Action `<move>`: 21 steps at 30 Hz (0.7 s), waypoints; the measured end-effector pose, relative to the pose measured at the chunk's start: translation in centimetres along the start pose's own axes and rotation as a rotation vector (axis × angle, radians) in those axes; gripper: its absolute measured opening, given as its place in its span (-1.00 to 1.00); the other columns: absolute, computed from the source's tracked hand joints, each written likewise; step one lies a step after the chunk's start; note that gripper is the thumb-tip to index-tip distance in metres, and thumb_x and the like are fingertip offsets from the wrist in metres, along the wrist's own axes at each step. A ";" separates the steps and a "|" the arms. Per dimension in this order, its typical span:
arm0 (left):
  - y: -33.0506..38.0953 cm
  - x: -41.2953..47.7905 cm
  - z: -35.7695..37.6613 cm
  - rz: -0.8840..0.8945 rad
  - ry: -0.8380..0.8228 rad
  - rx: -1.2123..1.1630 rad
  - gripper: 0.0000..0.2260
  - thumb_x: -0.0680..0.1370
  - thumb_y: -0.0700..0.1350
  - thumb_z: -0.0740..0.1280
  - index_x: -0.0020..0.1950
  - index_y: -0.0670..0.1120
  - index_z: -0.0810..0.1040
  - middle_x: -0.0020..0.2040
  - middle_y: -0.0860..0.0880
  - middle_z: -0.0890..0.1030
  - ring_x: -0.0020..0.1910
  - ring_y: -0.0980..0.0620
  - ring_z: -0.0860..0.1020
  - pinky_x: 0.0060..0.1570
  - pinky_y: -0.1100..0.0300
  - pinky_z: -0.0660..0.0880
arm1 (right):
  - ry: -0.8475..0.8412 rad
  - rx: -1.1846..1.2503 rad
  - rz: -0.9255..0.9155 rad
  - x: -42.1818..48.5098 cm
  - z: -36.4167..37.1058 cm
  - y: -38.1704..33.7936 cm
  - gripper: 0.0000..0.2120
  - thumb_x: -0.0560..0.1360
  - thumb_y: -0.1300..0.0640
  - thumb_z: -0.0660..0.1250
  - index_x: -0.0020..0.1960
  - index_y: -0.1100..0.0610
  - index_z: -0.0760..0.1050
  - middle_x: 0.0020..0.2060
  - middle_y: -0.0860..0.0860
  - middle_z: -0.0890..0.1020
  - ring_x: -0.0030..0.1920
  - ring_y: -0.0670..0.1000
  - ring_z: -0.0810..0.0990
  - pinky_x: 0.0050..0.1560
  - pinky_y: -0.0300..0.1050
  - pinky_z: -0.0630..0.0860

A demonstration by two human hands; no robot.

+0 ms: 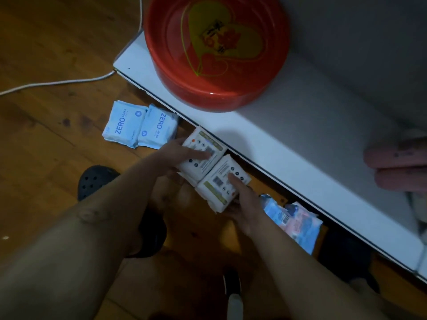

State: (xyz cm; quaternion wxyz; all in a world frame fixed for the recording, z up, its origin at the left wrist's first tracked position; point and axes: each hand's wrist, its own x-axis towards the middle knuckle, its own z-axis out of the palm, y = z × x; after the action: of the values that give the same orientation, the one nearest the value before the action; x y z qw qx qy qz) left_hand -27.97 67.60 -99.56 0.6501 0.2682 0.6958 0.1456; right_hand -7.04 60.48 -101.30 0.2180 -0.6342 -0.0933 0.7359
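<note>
"Low over the wooden floor (46,54), I am crouching with both hands full."

"What are your fingers doing?"

"The fingers (198,155) of my left hand (182,153) are curling round one white pack (208,140), with one finger lying flat across its printed face. The fingers (234,181) of my right hand (240,199) are gripping a second white pack (217,181) the same way, one finger pressing on top. Neither hand is hanging loose."

"Where are those two packs sitting?"

"I am holding them up over the floor, just beside the edge of the white surface (300,135). Their printed sides are facing up. The left one is lying farther from me and the right one nearer, and their corners are touching."

"And around them?"

"To the left, one blue pack (124,124) and another blue pack (158,129) are lying side by side on the floor, touching, close to the surface's edge. A black shoe (97,179) is showing beside my left forearm. Right of my right hand, a heap of blue and pink packs (298,225) is poking out from under the surface. A red basin (208,98) is standing on the surface near its corner, and a white cable (57,83) is trailing across the floor past that corner. At the far right a pink thing (397,167) is lying on the surface, and I cannot tell what it is."
</note>
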 end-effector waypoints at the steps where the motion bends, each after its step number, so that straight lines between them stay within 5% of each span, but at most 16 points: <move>1: 0.3 -0.2 0.2 0.004 0.001 0.020 -0.64 0.32 -0.01 0.59 0.03 -0.04 0.60 -0.10 -0.03 0.70 -0.24 0.06 0.68 -0.29 0.21 0.59 | 0.033 0.013 -0.001 0.1 0.0 -0.3 -0.61 0.45 -0.03 0.43 0.21 0.12 0.52 0.04 0.12 0.68 0.03 0.18 0.67 -0.11 0.17 0.63; 2: 0.3 -0.6 0.2 0.007 0.022 0.044 -0.66 0.34 0.00 0.58 0.03 -0.02 0.58 -0.11 0.00 0.67 -0.26 0.09 0.66 -0.35 0.25 0.56 | 0.060 0.003 0.000 0.1 -0.1 -0.5 -0.59 0.43 -0.03 0.46 0.21 0.12 0.53 0.03 0.12 0.69 0.02 0.18 0.67 -0.10 0.21 0.62; 4: 0.0 -1.7 -0.1 0.037 0.109 0.137 -0.57 0.37 0.08 0.55 0.14 -0.01 0.51 0.02 0.00 0.61 -0.07 0.04 0.62 -0.15 0.19 0.57 | 0.085 -0.069 0.008 -0.4 0.1 -1.2 -0.49 0.35 -0.09 0.51 0.19 0.14 0.54 0.01 0.11 0.69 -0.04 0.17 0.69 -0.12 0.21 0.63; 6: -0.1 -3.3 -0.4 0.075 0.193 0.238 -0.38 0.36 0.14 0.54 0.32 -0.06 0.44 0.20 -0.04 0.55 0.12 -0.02 0.54 0.09 0.09 0.50 | 0.126 -0.206 -0.021 -1.8 0.4 -2.0 -0.52 0.35 -0.11 0.51 0.12 0.18 0.56 -0.06 0.12 0.69 -0.22 0.09 0.66 -0.39 -0.11 0.59; 8: 0.7 -5.8 -0.5 0.141 0.248 0.339 -0.33 0.38 0.11 0.54 0.38 -0.10 0.40 0.27 -0.08 0.50 0.17 -0.04 0.49 0.07 0.13 0.42 | 0.181 -0.325 -0.090 -3.5 0.4 -2.9 -0.63 0.39 -0.07 0.49 0.03 0.18 0.56 -0.14 0.09 0.66 -0.29 0.01 0.60 -0.46 -0.26 0.48; 13: 5.4 -14.1 0.3 0.349 0.265 0.655 -0.32 0.42 0.07 0.51 0.45 -0.12 0.35 0.41 -0.10 0.44 0.37 -0.06 0.42 0.23 0.19 0.33 | 0.262 -0.657 -0.325 -10.7 0.7 -7.2 -0.18 0.28 -0.22 0.50 0.39 0.11 0.32 0.22 0.10 0.54 0.12 0.07 0.56 0.07 -0.05 0.51; 17: 9.2 -20.7 2.2 0.515 0.287 0.814 -0.30 0.41 0.13 0.50 0.46 -0.09 0.36 0.42 -0.08 0.45 0.35 -0.05 0.45 0.27 0.14 0.38 | 0.219 -0.894 -0.586 -18.6 0.1 -11.1 -0.30 0.37 -0.09 0.49 0.40 0.13 0.32 0.24 0.06 0.50 0.16 0.02 0.51 0.08 -0.21 0.39; 21: 13.0 -27.0 5.0 0.690 0.341 0.877 -0.38 0.42 0.14 0.49 0.41 -0.02 0.42 0.39 0.00 0.47 0.26 -0.04 0.52 0.21 0.12 0.45 | 0.269 -1.021 -0.806 -26.0 -1.1 -14.3 -0.29 0.37 -0.07 0.49 0.41 0.12 0.32 0.30 0.07 0.48 0.24 0.06 0.49 0.20 -0.05 0.45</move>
State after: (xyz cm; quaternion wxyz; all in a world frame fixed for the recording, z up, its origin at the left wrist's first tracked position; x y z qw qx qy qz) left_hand -20.37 62.23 -70.66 0.2720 0.6964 0.6582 0.0884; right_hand -0.50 61.56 -72.36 0.1581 -0.6597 -0.6321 0.3744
